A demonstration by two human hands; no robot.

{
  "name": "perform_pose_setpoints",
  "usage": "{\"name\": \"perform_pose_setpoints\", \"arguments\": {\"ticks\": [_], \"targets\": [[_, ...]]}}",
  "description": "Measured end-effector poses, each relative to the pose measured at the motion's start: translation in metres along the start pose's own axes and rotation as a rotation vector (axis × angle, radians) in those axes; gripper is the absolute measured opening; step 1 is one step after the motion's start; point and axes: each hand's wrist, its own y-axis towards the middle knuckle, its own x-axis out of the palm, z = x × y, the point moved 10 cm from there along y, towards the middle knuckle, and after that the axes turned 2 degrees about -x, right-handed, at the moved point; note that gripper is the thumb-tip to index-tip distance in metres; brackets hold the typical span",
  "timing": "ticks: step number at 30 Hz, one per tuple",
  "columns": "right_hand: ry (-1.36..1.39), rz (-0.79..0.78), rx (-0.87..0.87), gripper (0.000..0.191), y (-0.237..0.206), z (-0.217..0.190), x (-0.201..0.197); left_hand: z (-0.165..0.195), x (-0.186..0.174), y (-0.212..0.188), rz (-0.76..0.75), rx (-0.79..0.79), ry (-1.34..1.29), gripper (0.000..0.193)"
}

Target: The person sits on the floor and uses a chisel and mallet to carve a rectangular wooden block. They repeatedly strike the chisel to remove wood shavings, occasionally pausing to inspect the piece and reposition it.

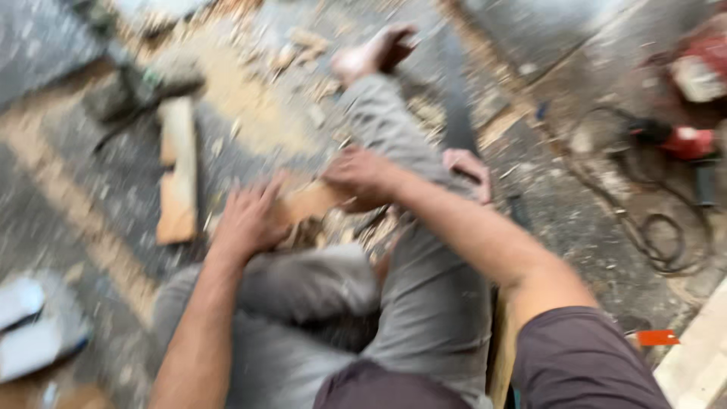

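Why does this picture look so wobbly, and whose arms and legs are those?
There is one picture, taken by a camera worn on a person's head, looking down. It is blurry, so small details are hard to tell. The arms and the legs in grey trousers belong to that person, who sits on the floor with one bare foot stretched out. The left hand and right hand both press on a light wooden piece lying across the legs. Wood chips and sawdust cover the floor, and a wooden board lies to the left. To the right there is a red power tool with a curly black cable.
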Motion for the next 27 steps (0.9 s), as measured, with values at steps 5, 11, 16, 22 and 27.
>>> {"name": "perform_pose_setpoints", "arguments": {"ticks": [5,11,16,22,27], "targets": [[-0.344,0.225,0.248,0.086,0.007,0.011,-0.025,-0.071,0.077,-0.03,-0.474,-0.691,-0.129,0.069],[0.103,0.134,0.742,0.076,-0.041,0.03,0.03,-0.102,0.124,-0.035,-0.522,-0.79,-0.098,0.069],[0.062,0.068,0.715,0.063,-0.043,0.031,0.042,-0.09,0.13,-0.032,-0.528,-0.754,-0.071,0.074],[0.226,-0.237,0.795,0.052,-0.05,0.031,0.086,-0.069,0.129,-0.027,-0.568,-0.749,-0.041,0.084],[0.434,-0.193,0.605,0.059,-0.024,-0.023,0.135,-0.063,0.12,-0.02,-0.633,-0.847,-0.061,0.094]]}}
